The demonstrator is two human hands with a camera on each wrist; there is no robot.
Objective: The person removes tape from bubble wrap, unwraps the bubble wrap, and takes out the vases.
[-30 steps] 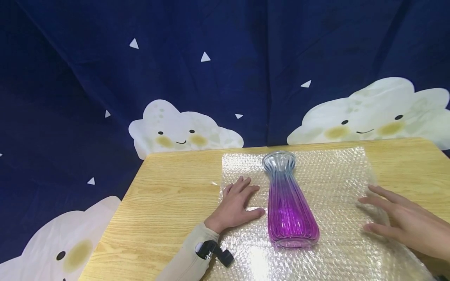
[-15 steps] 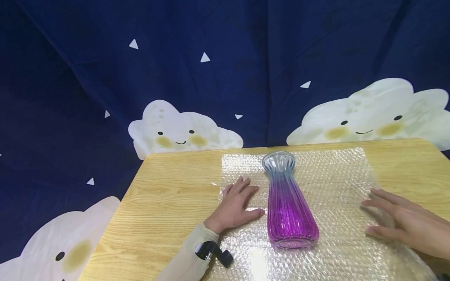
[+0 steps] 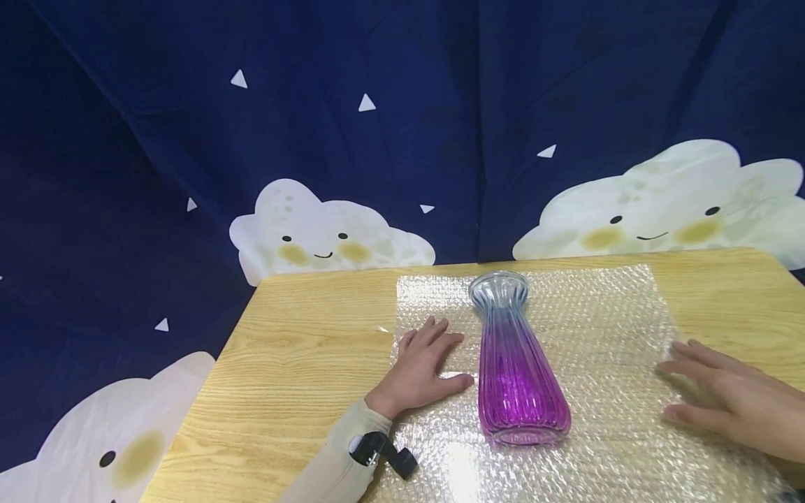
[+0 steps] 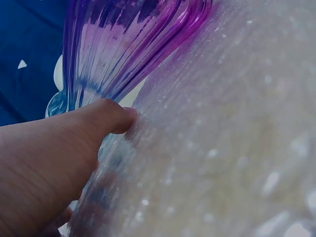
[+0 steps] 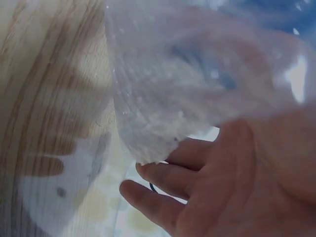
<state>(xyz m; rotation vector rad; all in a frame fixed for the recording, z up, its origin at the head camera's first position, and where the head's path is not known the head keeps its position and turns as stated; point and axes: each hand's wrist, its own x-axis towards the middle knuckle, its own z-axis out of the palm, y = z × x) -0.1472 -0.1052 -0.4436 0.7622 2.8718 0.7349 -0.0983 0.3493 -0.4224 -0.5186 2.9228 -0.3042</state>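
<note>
Bubble wrap (image 3: 610, 335) lies on the table (image 3: 289, 349), and a ribbed purple-blue vase (image 3: 518, 381) lies on it (mouth toward the blue cloth (image 3: 415, 147)), between the left hand (image 3: 418, 374), fingers spread, and the right hand (image 3: 736, 398), fingers loosely apart.

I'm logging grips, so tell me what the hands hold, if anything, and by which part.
Nothing is held: the left hand rests on the bubble wrap beside the glass vase, and the right hand is spread loosely near the wrap's edge.
</note>
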